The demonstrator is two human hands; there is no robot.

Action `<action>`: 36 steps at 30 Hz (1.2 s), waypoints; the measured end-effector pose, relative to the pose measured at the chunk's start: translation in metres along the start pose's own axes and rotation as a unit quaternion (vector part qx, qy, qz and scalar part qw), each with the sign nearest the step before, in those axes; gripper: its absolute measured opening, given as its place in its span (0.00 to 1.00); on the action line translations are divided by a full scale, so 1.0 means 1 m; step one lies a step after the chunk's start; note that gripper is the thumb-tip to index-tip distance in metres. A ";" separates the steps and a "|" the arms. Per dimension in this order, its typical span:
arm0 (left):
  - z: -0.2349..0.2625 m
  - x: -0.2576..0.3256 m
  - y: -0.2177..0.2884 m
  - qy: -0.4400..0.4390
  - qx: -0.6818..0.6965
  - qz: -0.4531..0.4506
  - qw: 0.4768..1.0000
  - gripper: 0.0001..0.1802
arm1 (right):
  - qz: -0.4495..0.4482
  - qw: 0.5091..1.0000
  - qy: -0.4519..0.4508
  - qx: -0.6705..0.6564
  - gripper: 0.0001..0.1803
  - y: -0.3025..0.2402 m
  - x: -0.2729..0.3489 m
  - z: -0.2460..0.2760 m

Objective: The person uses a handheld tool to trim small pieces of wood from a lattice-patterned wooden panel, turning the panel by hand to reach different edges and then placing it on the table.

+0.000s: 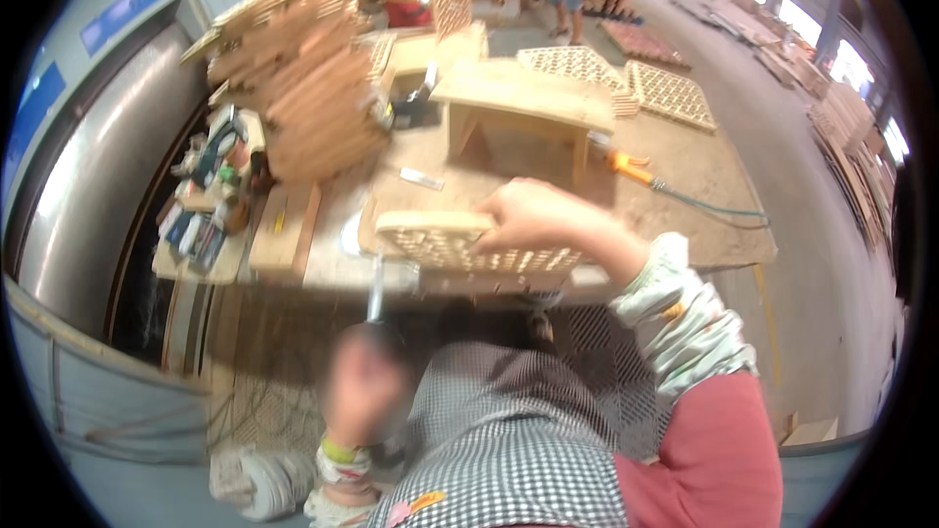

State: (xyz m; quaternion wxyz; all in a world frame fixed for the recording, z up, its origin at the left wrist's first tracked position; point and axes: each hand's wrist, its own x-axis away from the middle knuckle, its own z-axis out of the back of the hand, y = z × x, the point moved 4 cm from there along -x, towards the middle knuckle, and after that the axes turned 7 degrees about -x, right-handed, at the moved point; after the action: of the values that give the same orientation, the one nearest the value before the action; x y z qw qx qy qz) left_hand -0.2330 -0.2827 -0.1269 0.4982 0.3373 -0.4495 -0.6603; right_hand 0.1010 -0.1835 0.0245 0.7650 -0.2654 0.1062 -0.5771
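Observation:
My right hand grips the top edge of a pale wooden lattice panel, fingers wrapped over it. The panel stands tilted on its long edge at the front of the workbench, its holed face toward me. Below the bench's front edge, my left hand is closed round a hand tool with a thin metal shaft pointing up toward the panel's left end. Motion smears this hand and the tool's dark handle, so its exact kind is unclear.
A wooden stand sits mid-bench, with an orange air gun and hose to its right. Finished-looking lattice panels lie behind. A tall stack of wooden boards rises at left, beside a cluttered tool shelf. People work beyond.

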 end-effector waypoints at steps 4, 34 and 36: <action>0.034 -0.048 -0.039 0.112 0.022 0.026 0.993 0.21 | 0.094 0.972 0.170 0.130 0.20 0.009 0.005 0.001; -0.015 -0.266 -0.223 0.270 -0.176 0.030 0.946 0.21 | 0.091 0.894 0.401 0.177 0.24 0.044 0.042 0.007; -0.020 -0.274 -0.149 0.048 0.208 0.216 0.953 0.20 | 0.065 0.893 0.403 0.191 0.25 0.049 0.049 0.003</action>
State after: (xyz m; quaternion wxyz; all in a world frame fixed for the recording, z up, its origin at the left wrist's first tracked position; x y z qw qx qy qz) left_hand -0.1919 -0.0100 -0.2734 0.5690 0.3594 -0.6146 -0.4116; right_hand 0.1583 -0.2197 0.0080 0.7283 0.1487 0.3100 -0.5928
